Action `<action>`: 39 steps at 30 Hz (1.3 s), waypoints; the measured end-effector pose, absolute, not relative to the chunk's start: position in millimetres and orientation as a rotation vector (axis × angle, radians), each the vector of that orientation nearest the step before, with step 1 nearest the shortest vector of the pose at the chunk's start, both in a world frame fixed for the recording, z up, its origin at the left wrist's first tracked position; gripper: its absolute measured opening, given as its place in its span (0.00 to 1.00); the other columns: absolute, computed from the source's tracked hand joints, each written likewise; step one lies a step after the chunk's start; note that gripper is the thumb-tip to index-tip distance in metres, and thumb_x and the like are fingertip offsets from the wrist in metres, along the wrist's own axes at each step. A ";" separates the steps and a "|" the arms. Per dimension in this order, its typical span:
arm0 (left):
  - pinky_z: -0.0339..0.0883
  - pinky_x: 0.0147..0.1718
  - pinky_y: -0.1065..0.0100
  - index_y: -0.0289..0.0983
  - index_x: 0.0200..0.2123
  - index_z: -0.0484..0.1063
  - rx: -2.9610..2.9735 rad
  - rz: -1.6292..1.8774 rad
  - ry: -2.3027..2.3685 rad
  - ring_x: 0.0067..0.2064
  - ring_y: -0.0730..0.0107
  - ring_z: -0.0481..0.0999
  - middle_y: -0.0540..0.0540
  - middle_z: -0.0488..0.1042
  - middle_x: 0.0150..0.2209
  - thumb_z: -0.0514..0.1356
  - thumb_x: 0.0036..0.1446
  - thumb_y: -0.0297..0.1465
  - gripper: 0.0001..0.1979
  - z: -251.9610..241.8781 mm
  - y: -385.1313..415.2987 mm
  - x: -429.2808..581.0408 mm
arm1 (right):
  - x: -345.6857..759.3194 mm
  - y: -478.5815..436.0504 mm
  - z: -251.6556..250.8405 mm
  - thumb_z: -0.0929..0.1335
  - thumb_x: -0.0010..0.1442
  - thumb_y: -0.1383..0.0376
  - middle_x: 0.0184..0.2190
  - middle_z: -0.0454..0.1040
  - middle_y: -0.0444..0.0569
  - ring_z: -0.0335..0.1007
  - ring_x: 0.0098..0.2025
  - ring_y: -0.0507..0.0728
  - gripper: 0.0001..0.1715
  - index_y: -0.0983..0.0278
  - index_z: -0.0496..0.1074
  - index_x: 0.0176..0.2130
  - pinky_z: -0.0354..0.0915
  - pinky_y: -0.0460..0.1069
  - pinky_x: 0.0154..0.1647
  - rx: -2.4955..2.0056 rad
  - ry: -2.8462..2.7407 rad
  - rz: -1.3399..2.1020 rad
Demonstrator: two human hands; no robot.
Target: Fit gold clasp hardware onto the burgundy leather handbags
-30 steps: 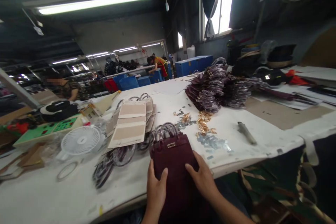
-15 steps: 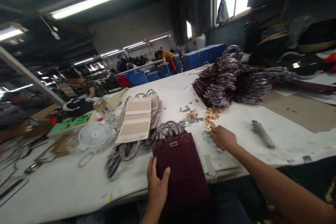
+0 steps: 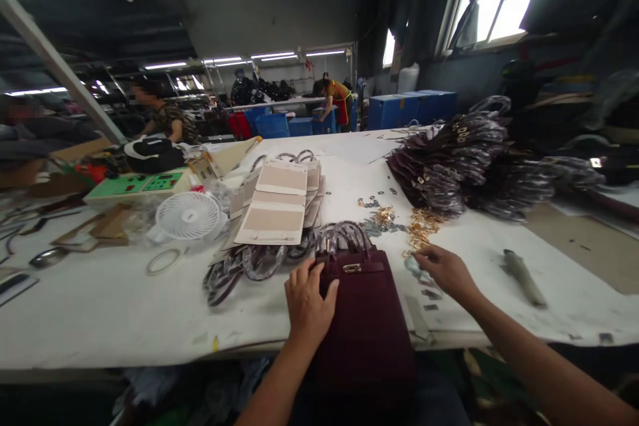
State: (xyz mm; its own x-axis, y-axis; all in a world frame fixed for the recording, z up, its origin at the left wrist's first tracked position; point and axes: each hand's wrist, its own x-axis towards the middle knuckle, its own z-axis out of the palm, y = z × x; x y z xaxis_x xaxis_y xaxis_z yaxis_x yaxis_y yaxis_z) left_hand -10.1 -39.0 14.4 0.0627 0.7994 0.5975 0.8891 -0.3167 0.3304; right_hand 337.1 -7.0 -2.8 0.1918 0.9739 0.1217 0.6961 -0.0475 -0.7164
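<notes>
A dark burgundy handbag [image 3: 367, 326] with plastic-wrapped handles and a metal clasp leans over the table's front edge. My left hand [image 3: 310, 299] grips its upper left side, thumb on the front and fingers near the base of the handles. To the right of the bag, my right hand [image 3: 448, 274] is down at the table with thumb and fingertips pinched together, beside small gold metal pieces [image 3: 422, 229]. What lies between those fingertips is too small to make out. Flat grey metal pieces [image 3: 384, 226] are scattered to the left of the gold ones.
Beige panels with wrapped handles [image 3: 277, 206] are stacked left of the bag. Beyond them stand a white fan [image 3: 188, 215] and a green control box [image 3: 140, 184]. Wrapped burgundy bag parts [image 3: 449, 163] are heaped at the right. A grey-handled tool [image 3: 524, 278] lies front right. People work farther back.
The view has tilted and shifted. My left hand has slid up the bag toward its handles. My right hand remains by the gold pieces, fingertips now in a clearer pinch.
</notes>
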 end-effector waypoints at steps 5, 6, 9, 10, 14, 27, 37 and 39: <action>0.67 0.54 0.48 0.39 0.50 0.74 -2.227 -1.162 -1.718 0.54 0.48 0.71 0.38 0.71 0.55 0.65 0.62 0.36 0.15 12.9 -31.0 -15.4 | 301.8 -27.1 9.9 0.76 0.50 0.48 0.30 0.78 0.47 0.74 0.33 0.58 0.25 0.62 0.77 0.40 0.69 0.51 0.35 -1.546 -1.166 0.853; 0.68 0.54 0.48 0.39 0.50 0.74 -2.233 -1.174 -1.702 0.54 0.48 0.71 0.38 0.71 0.55 0.64 0.62 0.36 0.14 12.7 -29.1 -16.3 | 297.7 -29.1 10.5 0.77 0.48 0.49 0.32 0.78 0.47 0.74 0.34 0.58 0.28 0.62 0.77 0.44 0.70 0.52 0.36 -1.496 -1.122 0.866; 0.69 0.53 0.49 0.39 0.49 0.75 -2.261 -1.180 -1.664 0.53 0.49 0.71 0.38 0.71 0.52 0.64 0.62 0.36 0.14 14.4 -22.7 -18.2 | 290.0 -34.3 14.6 0.79 0.47 0.50 0.36 0.77 0.47 0.74 0.36 0.58 0.38 0.62 0.76 0.53 0.72 0.53 0.40 -1.378 -1.071 0.895; 0.69 0.53 0.49 0.39 0.49 0.75 -2.273 -1.173 -1.660 0.52 0.49 0.71 0.38 0.70 0.52 0.64 0.62 0.36 0.13 15.4 -20.6 -18.5 | 286.9 -36.9 17.8 0.78 0.48 0.50 0.37 0.77 0.47 0.74 0.37 0.58 0.37 0.62 0.76 0.54 0.72 0.54 0.42 -1.372 -1.080 0.897; 0.70 0.53 0.50 0.40 0.46 0.76 -2.304 -1.176 -1.680 0.52 0.50 0.71 0.40 0.70 0.49 0.65 0.60 0.35 0.11 19.3 -15.9 -17.3 | 256.5 -52.7 38.7 0.76 0.54 0.51 0.40 0.79 0.49 0.74 0.41 0.60 0.23 0.60 0.81 0.46 0.70 0.55 0.46 -1.419 -1.211 0.873; 0.69 0.49 0.61 0.39 0.35 0.71 -2.255 -1.802 -1.943 0.49 0.61 0.72 0.44 0.67 0.45 0.64 0.57 0.29 0.04 31.4 -32.8 -10.9 | 157.0 -53.5 18.1 0.75 0.58 0.50 0.30 0.76 0.44 0.74 0.32 0.56 0.20 0.60 0.76 0.43 0.71 0.50 0.36 -1.121 -1.194 1.233; 0.73 0.44 0.64 0.36 0.48 0.70 -1.816 -2.514 -2.239 0.42 0.64 0.79 0.41 0.76 0.45 0.60 0.56 0.31 0.15 9.7 -36.0 -4.2 | 161.6 -57.1 11.4 0.76 0.56 0.51 0.37 0.80 0.48 0.76 0.35 0.58 0.21 0.60 0.81 0.46 0.74 0.53 0.40 -1.139 -1.295 1.149; 0.74 0.42 0.66 0.35 0.53 0.68 -1.674 -2.682 -2.329 0.40 0.66 0.80 0.41 0.77 0.45 0.61 0.56 0.32 0.21 9.0 -38.0 -2.8 | 160.5 -55.6 9.9 0.77 0.55 0.52 0.36 0.79 0.47 0.76 0.35 0.58 0.24 0.59 0.80 0.49 0.74 0.52 0.39 -1.138 -1.283 1.146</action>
State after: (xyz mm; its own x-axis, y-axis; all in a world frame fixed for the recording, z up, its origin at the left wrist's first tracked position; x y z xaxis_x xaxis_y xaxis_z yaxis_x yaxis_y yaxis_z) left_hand -2.8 -38.0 9.0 -0.3970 0.9145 0.0780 -0.0510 -0.1069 0.9930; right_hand 160.5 -55.6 9.9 -0.0239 0.9950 0.0968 0.0159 0.0972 -0.9951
